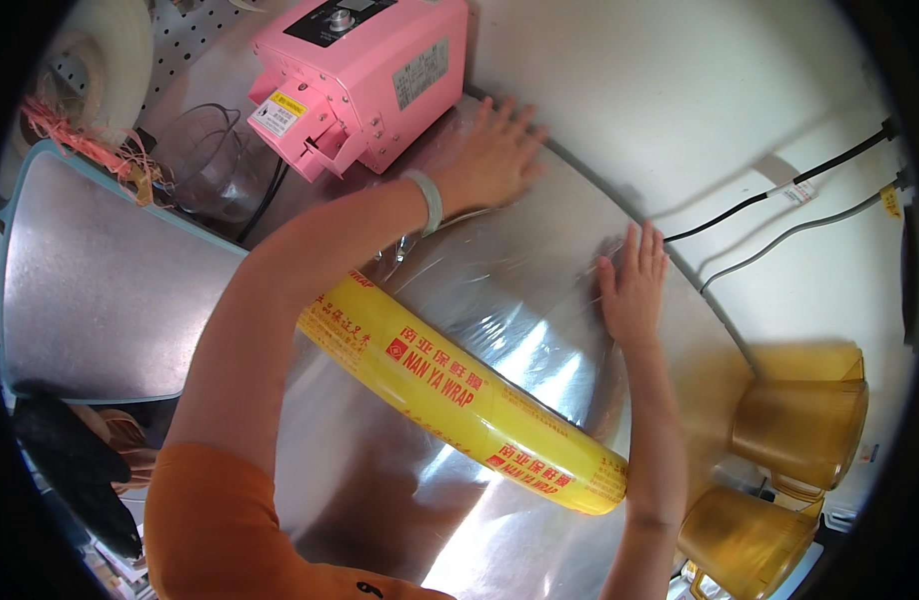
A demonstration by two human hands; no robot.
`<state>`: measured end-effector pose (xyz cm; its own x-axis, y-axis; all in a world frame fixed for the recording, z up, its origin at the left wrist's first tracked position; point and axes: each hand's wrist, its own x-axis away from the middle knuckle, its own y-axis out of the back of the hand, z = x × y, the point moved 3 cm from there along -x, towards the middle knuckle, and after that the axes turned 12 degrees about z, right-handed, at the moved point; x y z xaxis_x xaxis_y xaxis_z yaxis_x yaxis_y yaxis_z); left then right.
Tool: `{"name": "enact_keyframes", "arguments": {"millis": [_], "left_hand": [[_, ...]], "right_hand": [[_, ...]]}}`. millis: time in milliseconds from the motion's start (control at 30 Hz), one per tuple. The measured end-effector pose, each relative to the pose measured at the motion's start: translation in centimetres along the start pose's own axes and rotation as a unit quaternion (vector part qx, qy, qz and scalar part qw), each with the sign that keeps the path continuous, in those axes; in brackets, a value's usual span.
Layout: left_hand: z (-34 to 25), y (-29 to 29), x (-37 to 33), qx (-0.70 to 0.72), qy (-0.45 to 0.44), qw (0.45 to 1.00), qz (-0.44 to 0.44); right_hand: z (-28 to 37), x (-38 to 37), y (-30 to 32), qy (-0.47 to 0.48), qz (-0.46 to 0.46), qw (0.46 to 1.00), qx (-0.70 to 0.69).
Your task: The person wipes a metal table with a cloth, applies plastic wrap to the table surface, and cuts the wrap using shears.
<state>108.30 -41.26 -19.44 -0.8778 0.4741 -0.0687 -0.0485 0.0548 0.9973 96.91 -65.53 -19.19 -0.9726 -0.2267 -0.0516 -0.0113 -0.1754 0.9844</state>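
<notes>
A yellow roll of cling film with red print lies slantwise across the metal tabletop, between my forearms. From it a sheet of clear film stretches over the far part of the top, wrinkled and shiny in places. My left hand, with a pale band at the wrist, lies palm down at the sheet's far left, fingers spread, beside the pink machine. At the right edge of the film, my right hand presses flat, its fingers stretched and thumb apart. Neither hand grasps anything.
Left stands a grey board with a pale blue-green rim. Behind it are a clear pitcher, pink raffia strands and a large roll. Two amber jugs stand right. Cables run along the white wall. A dark object sits lower left.
</notes>
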Motion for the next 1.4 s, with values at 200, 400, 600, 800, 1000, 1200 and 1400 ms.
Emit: {"name": "enact_keyframes", "arguments": {"millis": [200, 400, 600, 800, 1000, 1200, 1400], "left_hand": [[-0.5, -0.4, 4.2, 0.055, -0.097, 0.992, 0.064], [-2.9, 1.0, 6.3, 0.000, -0.101, 0.995, 0.025], [-6.6, 0.9, 12.5, 0.123, -0.226, 0.956, 0.141], [-0.8, 1.9, 16.0, 0.051, -0.129, 0.975, 0.176], [4.1, 2.4, 19.2, 0.024, -0.007, 0.979, 0.204], [5.7, 6.2, 23.7, 0.007, 0.126, 0.958, 0.259], [6.7, 10.9, 35.6, 0.240, 0.388, 0.879, 0.135]], "right_hand": [[2.5, 2.9, -0.6, 0.045, 0.057, 0.997, -0.012], [4.6, 5.1, 0.8, 0.063, 0.054, 0.996, -0.029], [6.7, 8.8, -0.2, 0.138, 0.165, 0.977, -0.013], [1.2, 19.0, 2.0, 0.064, 0.208, 0.976, -0.006], [1.0, 28.4, 4.6, -0.017, 0.185, 0.967, -0.176], [9.7, 36.8, 5.8, -0.230, -0.007, 0.811, -0.538], [13.1, 38.5, 4.6, -0.280, -0.053, 0.702, -0.653]]}}
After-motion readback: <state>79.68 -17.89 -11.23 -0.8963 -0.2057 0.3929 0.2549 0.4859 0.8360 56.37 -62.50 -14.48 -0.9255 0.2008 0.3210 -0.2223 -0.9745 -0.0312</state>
